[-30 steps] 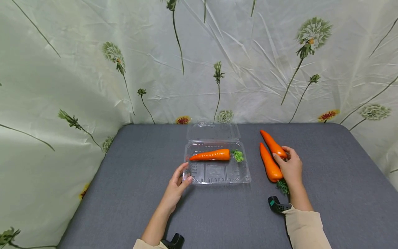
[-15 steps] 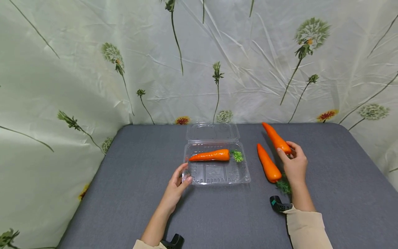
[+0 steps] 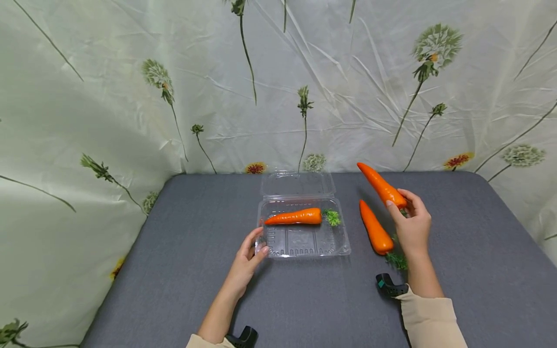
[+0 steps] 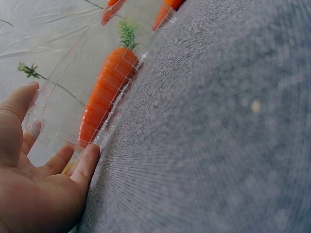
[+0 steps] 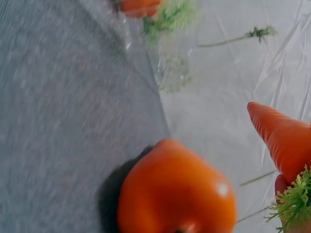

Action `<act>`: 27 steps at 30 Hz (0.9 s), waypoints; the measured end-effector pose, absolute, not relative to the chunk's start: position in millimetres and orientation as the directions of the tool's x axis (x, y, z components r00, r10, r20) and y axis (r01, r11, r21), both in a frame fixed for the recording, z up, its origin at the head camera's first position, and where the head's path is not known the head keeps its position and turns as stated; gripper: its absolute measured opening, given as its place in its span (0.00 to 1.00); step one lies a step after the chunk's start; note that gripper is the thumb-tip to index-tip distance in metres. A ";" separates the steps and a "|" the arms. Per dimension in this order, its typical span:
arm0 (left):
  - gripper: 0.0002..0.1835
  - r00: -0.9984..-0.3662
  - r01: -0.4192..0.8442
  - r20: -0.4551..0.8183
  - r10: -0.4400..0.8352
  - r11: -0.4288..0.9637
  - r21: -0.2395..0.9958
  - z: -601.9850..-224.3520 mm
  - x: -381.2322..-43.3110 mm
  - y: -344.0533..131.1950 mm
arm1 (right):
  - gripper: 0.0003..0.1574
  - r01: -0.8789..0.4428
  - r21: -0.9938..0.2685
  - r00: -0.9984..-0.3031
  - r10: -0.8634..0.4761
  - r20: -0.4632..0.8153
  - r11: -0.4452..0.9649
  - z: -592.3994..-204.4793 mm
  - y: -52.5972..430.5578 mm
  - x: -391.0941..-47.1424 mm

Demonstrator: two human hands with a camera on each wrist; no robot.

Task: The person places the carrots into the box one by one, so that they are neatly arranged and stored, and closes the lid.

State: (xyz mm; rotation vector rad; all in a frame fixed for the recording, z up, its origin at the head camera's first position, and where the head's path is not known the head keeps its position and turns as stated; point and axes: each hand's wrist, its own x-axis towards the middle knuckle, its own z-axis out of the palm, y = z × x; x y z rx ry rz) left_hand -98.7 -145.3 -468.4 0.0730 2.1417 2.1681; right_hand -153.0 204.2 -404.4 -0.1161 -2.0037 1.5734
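A clear plastic clamshell box (image 3: 304, 252) stands in the middle of the table with its lid laid back. One carrot (image 3: 296, 217) with a green leafy top lies across its far half. My left hand (image 3: 243, 266) touches the box's near left corner, fingers loosely extended against the wall in the left wrist view. My right hand (image 3: 414, 229) holds a second carrot (image 3: 379, 183) by its thick end, raised with its tip pointing far left. Below it a third carrot (image 3: 375, 228) lies on the table; its blunt end looms large in the right wrist view.
The grey table (image 3: 183, 270) ends at a hanging flowered cloth (image 3: 226, 96) at the back and left. The raised box lid (image 3: 298, 183) lies near the table's far edge. Black wrist cameras (image 3: 389, 285) sit at both wrists.
My right hand has lifted the second carrot off the table, and its tip has swung up and lately leftward. The left hand and the box have stayed in place.
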 end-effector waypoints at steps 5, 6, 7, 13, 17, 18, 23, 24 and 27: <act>0.30 -0.995 -0.036 -0.035 0.096 -0.005 0.999 -470.0 -99.4 -145.3 | 0.23 -0.326 -0.906 -0.832 0.373 0.411 0.270 -397.1 198.0 -151.4; 0.31 -0.995 -0.032 -0.032 0.098 -0.003 0.999 -470.0 -99.4 -145.4 | 0.23 -0.335 -0.904 -0.833 0.364 0.416 0.266 -396.7 197.0 -151.8; 0.30 -0.995 -0.037 -0.036 0.094 -0.002 0.999 -469.8 -99.5 -145.5 | 0.23 -0.344 -0.901 -0.834 0.355 0.423 0.266 -396.0 195.7 -152.1; 0.30 -0.994 -0.025 -0.024 0.102 -0.014 1.000 -469.9 -99.2 -146.1 | 0.22 -0.423 -0.866 -0.818 0.298 0.491 0.265 -381.2 179.3 -145.7; 0.30 -0.994 -0.012 -0.010 0.112 -0.021 1.000 -470.6 -99.7 -146.3 | 0.22 -0.461 -0.852 -0.825 0.232 0.515 0.249 -374.6 170.2 -141.9; 0.30 -0.994 -0.013 -0.010 0.112 -0.022 1.000 -470.7 -99.8 -146.3 | 0.22 -0.469 -0.851 -0.829 0.215 0.516 0.237 -373.7 168.3 -141.5; 0.30 -0.993 -0.026 -0.023 0.114 -0.024 0.999 -470.0 -99.2 -146.0 | 0.23 -0.493 -0.850 -0.843 0.138 0.520 0.187 -369.9 157.8 -140.8; 0.30 -0.993 -0.028 -0.025 0.114 -0.026 0.999 -469.9 -99.0 -146.0 | 0.24 -0.501 -0.847 -0.843 0.122 0.524 0.177 -369.1 155.6 -141.0; 0.30 -0.993 -0.024 -0.021 0.114 -0.025 0.999 -469.5 -98.9 -145.6 | 0.25 -0.522 -0.837 -0.839 0.077 0.539 0.164 -368.2 148.7 -141.9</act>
